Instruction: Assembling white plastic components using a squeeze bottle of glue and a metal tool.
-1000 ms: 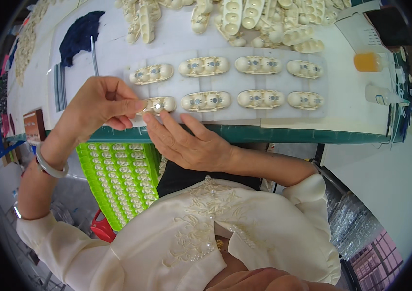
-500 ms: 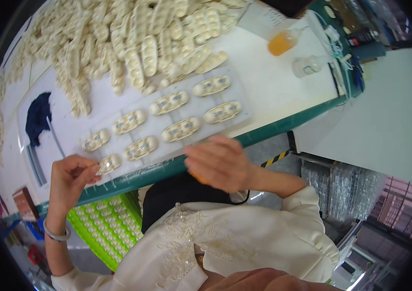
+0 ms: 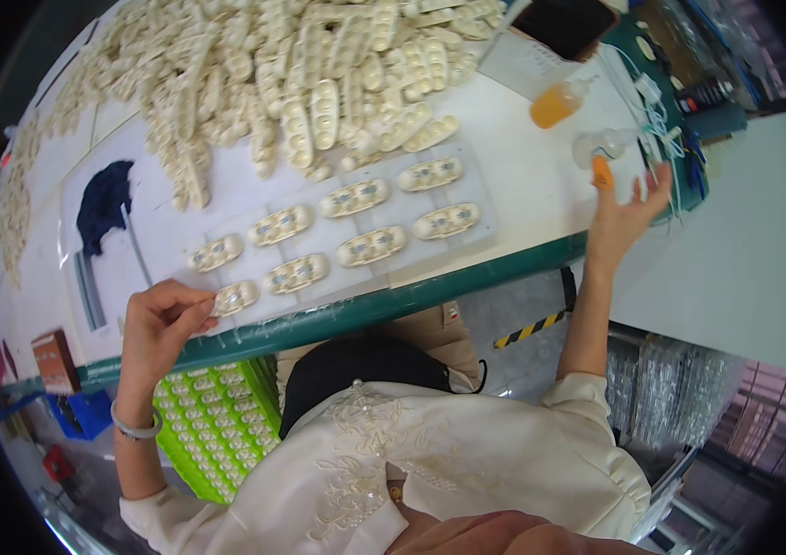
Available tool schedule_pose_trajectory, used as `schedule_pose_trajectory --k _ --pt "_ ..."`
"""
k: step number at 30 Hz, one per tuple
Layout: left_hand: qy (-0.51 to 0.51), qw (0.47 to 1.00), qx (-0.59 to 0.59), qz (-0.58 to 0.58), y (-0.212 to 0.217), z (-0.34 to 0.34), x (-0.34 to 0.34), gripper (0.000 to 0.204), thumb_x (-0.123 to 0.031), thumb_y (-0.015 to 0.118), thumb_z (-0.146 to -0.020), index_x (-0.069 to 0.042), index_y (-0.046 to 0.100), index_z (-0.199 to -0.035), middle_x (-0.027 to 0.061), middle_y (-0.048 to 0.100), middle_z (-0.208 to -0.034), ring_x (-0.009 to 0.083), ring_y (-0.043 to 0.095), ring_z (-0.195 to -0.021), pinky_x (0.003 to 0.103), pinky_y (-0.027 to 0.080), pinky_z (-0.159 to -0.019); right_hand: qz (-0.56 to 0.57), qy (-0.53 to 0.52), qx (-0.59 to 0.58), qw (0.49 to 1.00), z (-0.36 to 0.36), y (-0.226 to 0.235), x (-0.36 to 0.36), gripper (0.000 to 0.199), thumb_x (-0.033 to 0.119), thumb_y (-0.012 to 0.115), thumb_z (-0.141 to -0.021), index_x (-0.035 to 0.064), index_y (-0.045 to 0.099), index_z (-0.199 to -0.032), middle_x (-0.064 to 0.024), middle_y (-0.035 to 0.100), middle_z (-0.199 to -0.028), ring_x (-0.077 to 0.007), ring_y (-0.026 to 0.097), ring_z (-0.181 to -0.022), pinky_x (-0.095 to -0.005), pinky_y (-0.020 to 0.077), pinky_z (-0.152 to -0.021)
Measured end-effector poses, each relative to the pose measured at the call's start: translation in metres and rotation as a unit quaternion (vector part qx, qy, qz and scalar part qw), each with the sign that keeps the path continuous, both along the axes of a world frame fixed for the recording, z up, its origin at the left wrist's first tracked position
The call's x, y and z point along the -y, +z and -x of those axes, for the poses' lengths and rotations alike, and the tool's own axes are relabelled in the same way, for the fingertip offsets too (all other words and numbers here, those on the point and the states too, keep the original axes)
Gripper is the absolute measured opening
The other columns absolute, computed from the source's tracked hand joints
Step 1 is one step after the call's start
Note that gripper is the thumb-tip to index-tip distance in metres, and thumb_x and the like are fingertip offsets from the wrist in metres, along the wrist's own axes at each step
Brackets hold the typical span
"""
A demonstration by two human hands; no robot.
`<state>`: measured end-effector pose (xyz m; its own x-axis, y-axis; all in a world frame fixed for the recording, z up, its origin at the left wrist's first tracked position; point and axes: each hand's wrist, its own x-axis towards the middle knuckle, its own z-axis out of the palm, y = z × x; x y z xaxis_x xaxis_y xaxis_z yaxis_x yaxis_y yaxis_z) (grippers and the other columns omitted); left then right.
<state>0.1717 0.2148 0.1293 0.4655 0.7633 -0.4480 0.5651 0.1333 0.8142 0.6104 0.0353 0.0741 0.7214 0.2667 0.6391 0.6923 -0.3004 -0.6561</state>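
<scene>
My left hand (image 3: 167, 326) pinches the near-left end of a cream oval piece with round bumps (image 3: 235, 298). That piece lies at the front left corner of a whitish flat board (image 3: 314, 225). Several like pieces with small grey-blue marks, such as one in the front row (image 3: 371, 245), lie there in two rows. Far to the right, my right hand (image 3: 624, 217) is raised over the table edge with its fingers apart. An orange cover (image 3: 601, 173) sits on one of its fingertips, just in front of a clear bottle (image 3: 595, 148). It seems to hold nothing.
A big heap of cream pod-shaped pieces (image 3: 319, 65) covers the table's far side. A bottle of orange liquid (image 3: 555, 106) and a white box (image 3: 527, 63) with a dark phone-like slab stand back right. Dark blue cloth (image 3: 104, 205) lies left; a green tray (image 3: 194, 435) sits below the edge.
My right hand has swung from the board's front edge far right toward the clear bottle, and its fingers have spread. My left hand keeps its pinch on the same piece. The view has shifted.
</scene>
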Motion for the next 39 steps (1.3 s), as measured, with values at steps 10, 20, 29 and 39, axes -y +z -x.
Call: schedule_pose_trajectory --k 10,20,29,39 --pt "0.023 0.999 0.025 0.018 -0.001 -0.004 -0.002 0.011 0.000 0.063 -0.081 0.006 0.064 -0.090 0.0064 0.064 -0.079 0.0110 0.062 -0.071 0.022 0.053 -0.065 0.124 -0.067 0.026 0.990 -0.071 -0.024 0.007 0.073 0.019 0.074 -0.075 -0.0050 0.031 -0.128 -0.0158 0.046 -0.115 -0.0226 0.046 -0.106 -0.0350 0.0415 -0.089" --pt "0.022 1.000 0.022 0.002 -0.004 0.003 -0.001 0.009 0.002 0.062 -0.080 0.005 0.066 -0.087 0.0051 0.064 -0.074 0.0101 0.062 -0.069 0.020 0.051 -0.062 0.209 0.021 0.006 0.978 0.016 -0.006 -0.043 0.057 0.021 0.064 -0.081 -0.0032 0.043 -0.127 -0.0101 0.052 -0.054 -0.0188 0.050 -0.048 -0.0325 0.0418 -0.051" --pt "0.017 0.998 0.043 0.032 -0.006 0.003 -0.004 0.006 -0.002 0.064 -0.081 0.004 0.062 -0.083 0.0046 0.064 -0.074 0.0096 0.062 -0.067 0.021 0.051 -0.062 0.274 -0.008 -0.017 0.962 -0.014 -0.001 -0.085 0.050 0.036 0.065 -0.077 -0.0071 0.061 -0.102 -0.0200 0.065 -0.078 -0.0340 0.063 -0.073 -0.0386 0.0484 -0.069" --pt "-0.038 0.997 0.061 0.037 -0.006 0.007 -0.012 0.010 -0.004 0.067 -0.079 0.004 0.062 -0.082 0.0036 0.063 -0.072 0.0088 0.062 -0.066 0.020 0.050 -0.062 -0.042 0.366 -0.263 0.892 0.079 0.028 -0.049 0.037 0.015 0.062 -0.083 -0.0056 0.052 -0.112 -0.0164 0.052 -0.113 -0.0217 0.057 -0.096 -0.0298 0.0509 -0.068"
